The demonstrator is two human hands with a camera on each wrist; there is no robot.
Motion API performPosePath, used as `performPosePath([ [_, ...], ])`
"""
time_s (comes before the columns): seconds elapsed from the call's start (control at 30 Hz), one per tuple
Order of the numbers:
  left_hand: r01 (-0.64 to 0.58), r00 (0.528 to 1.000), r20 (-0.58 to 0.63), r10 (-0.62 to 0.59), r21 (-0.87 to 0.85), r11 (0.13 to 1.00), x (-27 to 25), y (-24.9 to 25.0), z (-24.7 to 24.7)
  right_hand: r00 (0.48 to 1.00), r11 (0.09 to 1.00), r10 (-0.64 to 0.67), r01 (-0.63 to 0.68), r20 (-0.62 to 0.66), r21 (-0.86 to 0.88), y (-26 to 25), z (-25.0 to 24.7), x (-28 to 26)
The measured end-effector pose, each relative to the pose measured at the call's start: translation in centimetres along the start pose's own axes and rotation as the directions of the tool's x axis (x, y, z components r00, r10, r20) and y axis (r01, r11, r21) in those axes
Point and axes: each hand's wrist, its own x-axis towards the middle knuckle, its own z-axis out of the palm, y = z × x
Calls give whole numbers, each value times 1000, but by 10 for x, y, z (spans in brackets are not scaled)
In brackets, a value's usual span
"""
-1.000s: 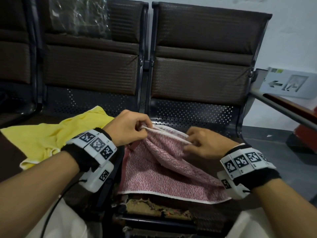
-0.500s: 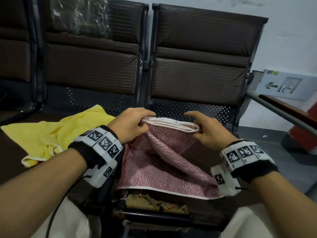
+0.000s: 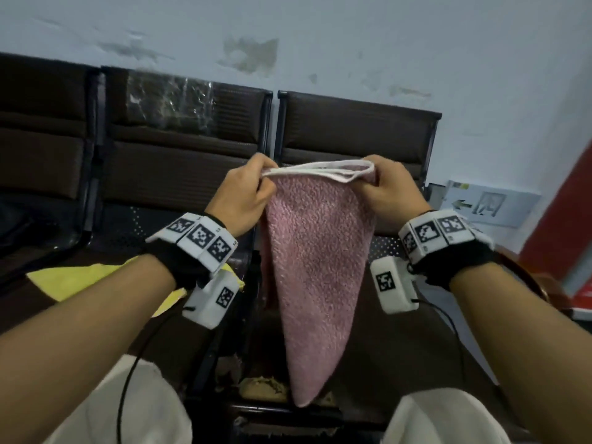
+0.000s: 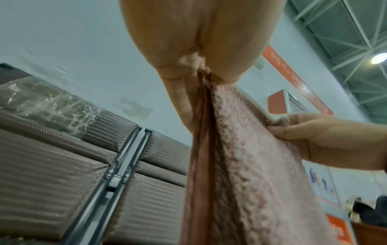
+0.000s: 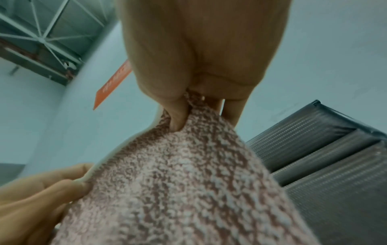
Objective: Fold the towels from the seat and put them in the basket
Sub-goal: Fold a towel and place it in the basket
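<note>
We hold the pink towel (image 3: 317, 267) up in the air above the near edge of the right-hand seat (image 3: 400, 341), its white-trimmed top edge stretched between our hands and its doubled body tapering to a point that hangs just over the seat's worn front. The left hand (image 3: 243, 200) pinches one top corner, the right hand (image 3: 390, 190) the other, both clamped on cloth and set a little apart. By our reading the fold is under way, not finished: the next move calls for bringing the corners together or laying the towel down to halve it again. A yellow towel (image 3: 80, 277) waits on the seat to the left. The basket is not in view.
</note>
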Motion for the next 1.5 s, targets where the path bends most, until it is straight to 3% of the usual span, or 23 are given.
performPosePath([
  [0.1,73,977,192,-95,119,990,14,-5,5,999,993,53,-52,10,-103,3,-3,7],
  [0.17,123,956,248,-156,146,982,24,-9,12,996,986,89,-92,-24,-140,8,0,10],
  [0.27,124,964,222,-145,104,987,41,-5,19,981,989,109,-123,-160,-80,12,-2,20],
  [0.4,40,995,89,-39,-17,999,57,10,24,958,998,37,-21,-285,60,14,-8,20],
  [0.53,33,996,88,-20,-149,988,29,18,33,991,995,18,-4,-136,103,28,-9,-16],
  [0.63,154,973,200,-111,-218,964,-25,14,47,996,992,60,-67,60,109,46,-1,-68],
  [0.73,278,912,370,-177,-240,930,-83,11,55,953,977,106,-153,285,147,54,11,-123],
  [0.83,368,785,593,-178,-216,905,-132,9,56,846,957,133,-246,516,156,59,22,-169],
  [0.9,408,682,713,-160,-189,893,-153,7,59,801,942,179,-307,572,137,66,30,-189],
  [0.97,450,630,759,-166,-182,874,-165,5,64,794,935,206,-333,572,124,75,36,-202],
  [1.23,535,727,604,-328,-198,822,-144,-25,111,806,875,422,-483,415,48,126,55,-183],
  [1.3,551,731,573,-371,-175,816,-132,-39,127,752,808,491,-582,441,93,139,60,-171],
  [1.4,552,731,557,-395,-141,822,-117,-60,152,621,703,564,-707,545,77,161,74,-159],
  [1.5,568,713,551,-433,-94,817,-112,-83,176,624,716,602,-698,498,8,182,92,-152],
])
